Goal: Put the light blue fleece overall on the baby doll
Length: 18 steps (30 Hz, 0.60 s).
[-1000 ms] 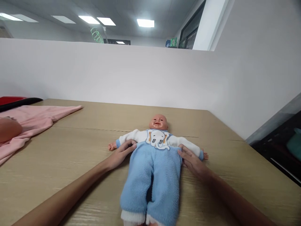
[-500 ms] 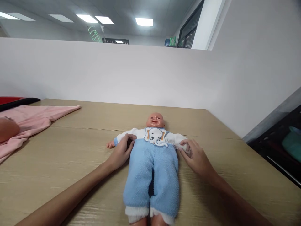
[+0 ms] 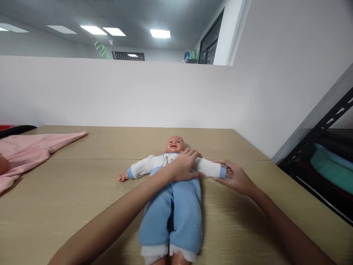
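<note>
A baby doll (image 3: pixel 186 213) lies on its back on the table, in a blue fleece outfit with white sleeves and an elephant patch on the chest. My left hand (image 3: pixel 182 165) reaches across that chest. Its fingers and thumb close about the top of the sleeve on the right side, covering most of the patch. At the far end of this white sleeve (image 3: pixel 211 168), my right hand (image 3: pixel 240 179) holds the blue cuff and the doll's small hand between thumb and fingers. The other doll arm (image 3: pixel 142 167) lies stretched out to the left, untouched.
The wooden table (image 3: pixel 68 206) runs back to a low white partition (image 3: pixel 124 95). A pink cloth (image 3: pixel 33 147) lies at the left, with a skin-toned rounded object on it at the frame edge. On the right, a black rack (image 3: pixel 311 147) holds a teal item (image 3: pixel 331 165).
My left hand has gone from the doll's left-side flank across to the opposite shoulder. My right hand has slid outward to the cuff, and that doll arm now lies straighter. The view has shifted right.
</note>
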### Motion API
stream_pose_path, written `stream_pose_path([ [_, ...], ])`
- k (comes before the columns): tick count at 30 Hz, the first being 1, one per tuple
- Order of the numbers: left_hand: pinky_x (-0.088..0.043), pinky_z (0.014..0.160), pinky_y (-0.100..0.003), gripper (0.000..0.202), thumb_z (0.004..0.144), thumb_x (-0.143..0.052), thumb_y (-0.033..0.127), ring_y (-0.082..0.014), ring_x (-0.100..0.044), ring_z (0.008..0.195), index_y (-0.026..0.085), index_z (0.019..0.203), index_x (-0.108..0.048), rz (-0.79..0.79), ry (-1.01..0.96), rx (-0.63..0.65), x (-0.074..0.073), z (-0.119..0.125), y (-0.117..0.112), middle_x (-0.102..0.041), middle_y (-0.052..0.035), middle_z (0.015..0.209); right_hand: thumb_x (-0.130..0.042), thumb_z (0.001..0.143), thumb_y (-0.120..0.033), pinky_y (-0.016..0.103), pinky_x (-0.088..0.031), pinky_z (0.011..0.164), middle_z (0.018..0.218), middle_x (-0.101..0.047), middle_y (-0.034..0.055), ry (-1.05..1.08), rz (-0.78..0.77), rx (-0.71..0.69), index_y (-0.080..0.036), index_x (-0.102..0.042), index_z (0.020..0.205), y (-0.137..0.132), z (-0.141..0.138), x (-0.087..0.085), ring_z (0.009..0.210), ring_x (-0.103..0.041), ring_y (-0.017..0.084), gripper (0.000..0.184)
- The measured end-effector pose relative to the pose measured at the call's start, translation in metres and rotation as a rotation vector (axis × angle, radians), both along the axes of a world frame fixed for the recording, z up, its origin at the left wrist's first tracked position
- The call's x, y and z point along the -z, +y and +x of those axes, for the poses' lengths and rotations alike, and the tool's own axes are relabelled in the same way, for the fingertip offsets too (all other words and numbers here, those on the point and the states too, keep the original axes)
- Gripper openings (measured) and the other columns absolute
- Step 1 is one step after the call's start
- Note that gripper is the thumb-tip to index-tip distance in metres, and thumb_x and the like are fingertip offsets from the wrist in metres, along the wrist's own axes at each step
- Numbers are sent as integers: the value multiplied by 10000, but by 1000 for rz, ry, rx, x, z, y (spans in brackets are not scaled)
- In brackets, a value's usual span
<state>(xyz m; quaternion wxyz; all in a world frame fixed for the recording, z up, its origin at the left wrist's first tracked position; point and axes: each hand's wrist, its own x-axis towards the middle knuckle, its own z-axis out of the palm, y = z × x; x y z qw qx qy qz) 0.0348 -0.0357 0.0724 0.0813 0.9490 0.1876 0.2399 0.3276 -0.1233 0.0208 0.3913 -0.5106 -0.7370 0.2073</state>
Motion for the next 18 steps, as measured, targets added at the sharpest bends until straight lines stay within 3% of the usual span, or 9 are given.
stream_pose_path([
  [2,-499,1023,-472,663,834,-836,493,-349,-605,1176,174,1361,-591,-17,83,-4,10,19,9,-674,-155,1305,-900,816,-476,531,-587,1070,1335,-725,132,65,51,71,-271,-643,1348,-1,-9,-1,1212,-705,359,626],
  [4,-500,984,-467,596,827,-824,456,-343,-624,1118,178,1316,-628,-25,99,-35,19,28,13,-704,-142,1242,-934,782,-476,534,-580,1081,1308,-713,125,137,65,110,-282,-590,1406,-2,-19,0,1191,-706,343,738],
  [8,-485,951,-438,368,864,-771,371,-307,-629,1023,180,1166,-685,-59,-42,-78,23,22,13,-729,-111,1117,-925,794,-462,492,-620,1021,1376,-649,129,382,-43,39,-327,-325,1602,-1,-32,12,1129,-722,286,1016],
  [10,-484,942,-418,322,906,-747,379,-292,-634,1018,175,1147,-685,-124,-155,-99,22,14,11,-731,-102,1104,-918,800,-449,487,-638,981,1421,-622,134,408,-76,16,-352,-254,1624,1,-34,22,1139,-711,285,1063],
  [15,-502,968,-380,372,956,-740,411,-282,-669,1103,172,1238,-696,-510,-536,-58,19,-3,13,-752,-89,1205,-823,902,-415,575,-559,1102,1448,-623,116,63,-76,-99,-322,-570,1484,-3,-41,32,1292,-631,334,642],
  [18,-466,1091,-403,412,899,-813,400,-305,-661,1211,178,1238,-735,-736,-780,-63,21,-13,20,-764,-83,1269,-802,920,-384,618,-513,1148,1419,-665,111,0,-62,-161,-332,-598,1498,-10,-56,28,1281,-643,358,615],
])
